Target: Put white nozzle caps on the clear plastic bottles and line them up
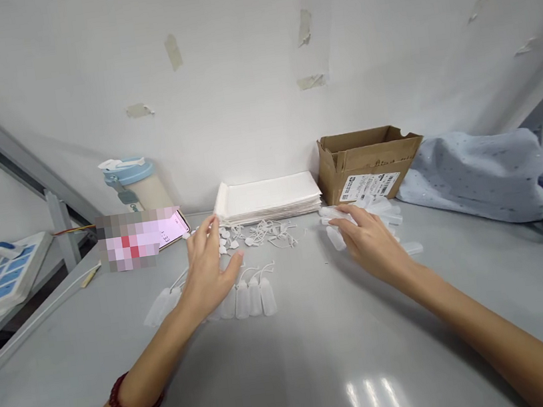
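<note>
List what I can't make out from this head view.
All in the head view:
Translucent tags in the row: full count, partly hidden by the left hand and wrist.
Right hand: whether it grips a piece; its own fingers cover the contact.
Cardboard box: inside bottom, hidden by its front wall.
Box label: print too small.
Phone: partly covered by blocky blur.

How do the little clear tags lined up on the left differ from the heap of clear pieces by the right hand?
The lined-up tags lie side by side in a row; the heap is jumbled, its pieces overlapping.
White cords trail from several lined-up tags; I can see none on the heap.
The left hand and forearm partly hide the row; the right hand partly covers the heap.
Both look whitish and translucent.
</note>
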Motion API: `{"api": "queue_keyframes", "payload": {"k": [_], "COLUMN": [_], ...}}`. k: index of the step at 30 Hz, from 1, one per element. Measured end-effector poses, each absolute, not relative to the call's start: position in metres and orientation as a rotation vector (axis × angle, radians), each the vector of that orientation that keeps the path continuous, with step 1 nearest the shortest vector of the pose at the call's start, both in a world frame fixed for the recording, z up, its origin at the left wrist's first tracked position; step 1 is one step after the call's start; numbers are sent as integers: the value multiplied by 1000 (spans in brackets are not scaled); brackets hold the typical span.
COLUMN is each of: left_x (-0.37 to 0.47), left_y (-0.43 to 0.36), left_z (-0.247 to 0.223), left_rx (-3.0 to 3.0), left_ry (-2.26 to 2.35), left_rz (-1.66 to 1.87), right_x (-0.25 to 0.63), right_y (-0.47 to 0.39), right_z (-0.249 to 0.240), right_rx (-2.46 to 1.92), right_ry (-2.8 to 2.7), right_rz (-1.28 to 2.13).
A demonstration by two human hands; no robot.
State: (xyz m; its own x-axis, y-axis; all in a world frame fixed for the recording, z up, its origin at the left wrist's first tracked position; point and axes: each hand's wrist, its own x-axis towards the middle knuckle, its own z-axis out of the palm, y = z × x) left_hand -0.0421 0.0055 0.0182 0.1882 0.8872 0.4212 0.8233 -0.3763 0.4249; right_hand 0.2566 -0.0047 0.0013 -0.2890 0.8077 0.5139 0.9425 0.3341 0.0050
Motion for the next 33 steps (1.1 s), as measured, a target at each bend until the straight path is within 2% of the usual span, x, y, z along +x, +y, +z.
{"api": "queue_keyframes", "payload": {"k": [10, 17, 24, 33], "left_x": [-38, -45, -47, -40], "left_y": [3, 8, 12, 6], "left_z": [21, 18, 13, 20], "left_rx": [2384, 2443, 2552, 2560], "left_ry": [1637, 1570, 1331, 1251], "left_rz": [755, 949, 784, 576], "right_x": [249, 242, 237, 232], "right_y": [-13, -17, -21, -27], "right_z": [7, 9, 10, 10], "right_rx": [-1385, -1248, -1199, -1208], "right_ry": [-2118, -2028, -1992, -2008], "right_rz": [-219, -152, -112, -30]}}
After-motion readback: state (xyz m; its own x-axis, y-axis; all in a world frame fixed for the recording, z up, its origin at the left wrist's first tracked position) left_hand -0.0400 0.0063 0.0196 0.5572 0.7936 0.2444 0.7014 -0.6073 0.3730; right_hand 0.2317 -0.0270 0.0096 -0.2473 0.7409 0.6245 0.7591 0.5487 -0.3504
